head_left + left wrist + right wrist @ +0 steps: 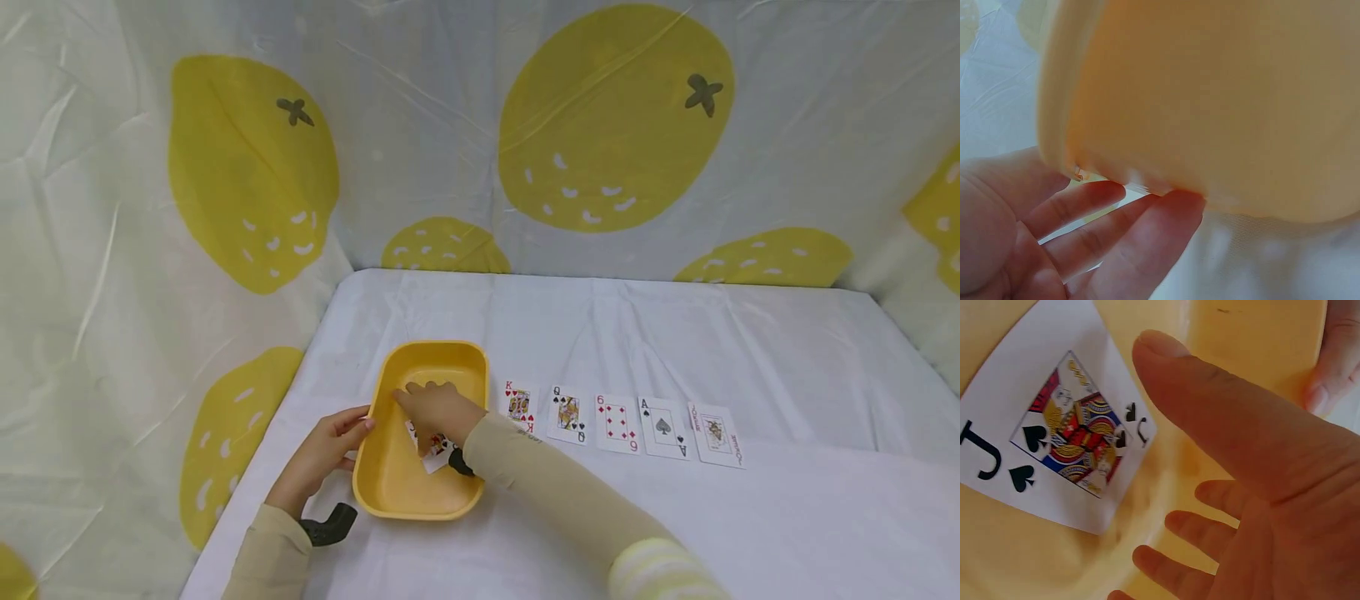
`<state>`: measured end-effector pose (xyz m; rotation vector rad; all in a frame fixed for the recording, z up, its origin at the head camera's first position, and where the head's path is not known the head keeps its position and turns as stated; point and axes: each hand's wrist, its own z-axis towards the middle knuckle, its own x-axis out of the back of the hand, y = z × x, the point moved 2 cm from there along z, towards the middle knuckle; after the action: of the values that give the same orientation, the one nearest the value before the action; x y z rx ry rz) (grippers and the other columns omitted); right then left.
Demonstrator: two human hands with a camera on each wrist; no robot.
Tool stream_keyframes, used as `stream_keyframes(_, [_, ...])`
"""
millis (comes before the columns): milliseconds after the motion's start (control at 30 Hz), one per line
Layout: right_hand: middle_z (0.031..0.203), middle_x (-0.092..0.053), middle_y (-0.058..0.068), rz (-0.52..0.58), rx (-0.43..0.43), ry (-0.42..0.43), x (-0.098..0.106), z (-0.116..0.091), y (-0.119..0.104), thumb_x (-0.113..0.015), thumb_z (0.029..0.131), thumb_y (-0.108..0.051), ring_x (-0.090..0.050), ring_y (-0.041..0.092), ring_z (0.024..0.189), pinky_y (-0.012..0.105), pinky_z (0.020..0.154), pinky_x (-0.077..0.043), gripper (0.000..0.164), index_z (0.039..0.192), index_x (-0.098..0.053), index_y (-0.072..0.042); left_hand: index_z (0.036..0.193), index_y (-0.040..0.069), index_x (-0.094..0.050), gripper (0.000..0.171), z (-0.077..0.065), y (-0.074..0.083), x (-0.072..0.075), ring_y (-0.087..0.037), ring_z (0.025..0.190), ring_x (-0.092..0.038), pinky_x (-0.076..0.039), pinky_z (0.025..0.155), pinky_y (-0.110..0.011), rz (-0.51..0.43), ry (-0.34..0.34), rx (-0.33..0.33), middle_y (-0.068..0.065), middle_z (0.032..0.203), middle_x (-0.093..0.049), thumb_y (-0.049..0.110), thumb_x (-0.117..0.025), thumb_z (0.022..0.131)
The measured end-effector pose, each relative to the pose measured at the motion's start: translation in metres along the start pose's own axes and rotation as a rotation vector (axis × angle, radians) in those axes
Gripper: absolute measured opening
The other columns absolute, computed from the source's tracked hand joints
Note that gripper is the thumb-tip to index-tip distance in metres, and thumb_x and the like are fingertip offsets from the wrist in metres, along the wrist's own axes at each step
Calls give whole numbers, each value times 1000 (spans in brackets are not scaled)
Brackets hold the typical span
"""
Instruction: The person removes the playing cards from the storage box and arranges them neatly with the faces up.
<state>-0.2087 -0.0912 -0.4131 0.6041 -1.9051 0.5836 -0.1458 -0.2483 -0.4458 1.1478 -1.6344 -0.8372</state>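
A yellow plastic tray (397, 492) stands on the left part of the table. At its left rim my left hand (318, 454) grips the wall, thumb at the rim and fingertips (1179, 200) against the outer side. My right hand (442, 412) reaches down inside the tray, its fingers spread and its thumb (1172, 359) straight. Beside that thumb lies a jack of spades (1079, 431), slightly bent, with a small gap between card and thumb. In the head view the hand partly covers this card.
Right of the tray, a row of face-up cards runs across the white cloth: king of hearts (519, 404), queen of spades (567, 414), six of diamonds (617, 423), ace of spades (664, 427) and a joker (716, 435). A lemon-print curtain (420, 125) borders the table behind and left.
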Motion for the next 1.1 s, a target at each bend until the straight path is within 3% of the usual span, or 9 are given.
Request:
stream_keyframes(167, [113, -46, -2, -75, -31, 2, -11, 2, 3, -83, 62, -31, -46, 18, 95, 34, 80, -40, 69, 119, -46, -17, 130, 1, -45, 49, 1, 0, -1, -25, 89, -60, -53, 61, -37, -5, -7, -4, -18, 115, -56, 26, -56, 90])
stream_keyframes(300, [103, -45, -2, -56, -54, 17, -14, 7, 3, -82, 64, -31, -43, 16, 90, 32, 77, -39, 60, 112, -49, -17, 130, 0, -44, 49, 1, -1, -1, -25, 89, -60, -53, 62, -37, -6, -4, 1, -18, 115, -56, 26, -56, 90])
stream_keyframes(567, [97, -44, 3, -43, -117, 60, -14, 14, 4, -83, 59, -40, -42, 18, 86, 32, 78, -40, 69, 109, -45, -11, 131, 0, -44, 49, 1, -2, -1, -25, 88, -61, -53, 60, -37, -4, 8, 1, -19, 114, -56, 26, -55, 90])
stream_keyframes(667, [94, -44, 5, 38, -134, 81, -13, 15, 6, -83, 61, -32, -45, 20, 81, 33, 76, -41, 67, 109, -41, -9, 130, 0, -44, 48, 1, -1, -1, -25, 87, -61, -53, 60, -37, -6, 5, 5, -18, 114, -57, 25, -55, 90])
stream_keyframes(867, [99, -44, 11, 390, -62, 71, -5, 13, 13, -67, 80, -4, -49, 18, 70, 22, 60, -44, 42, 111, -40, -6, 130, 1, -45, 46, 2, 1, -1, -25, 87, -61, -53, 61, -37, 8, 3, 10, -18, 114, -57, 24, -54, 91])
stream_keyframes(1100, [89, -49, 1, 629, 94, 86, 7, 6, 24, -64, 82, -4, -50, 12, 76, 17, 66, -44, 32, 110, -50, -5, 130, 1, -45, 49, 2, 1, -1, -25, 88, -61, -53, 62, -36, 21, 3, 19, -18, 115, -57, 27, -55, 90])
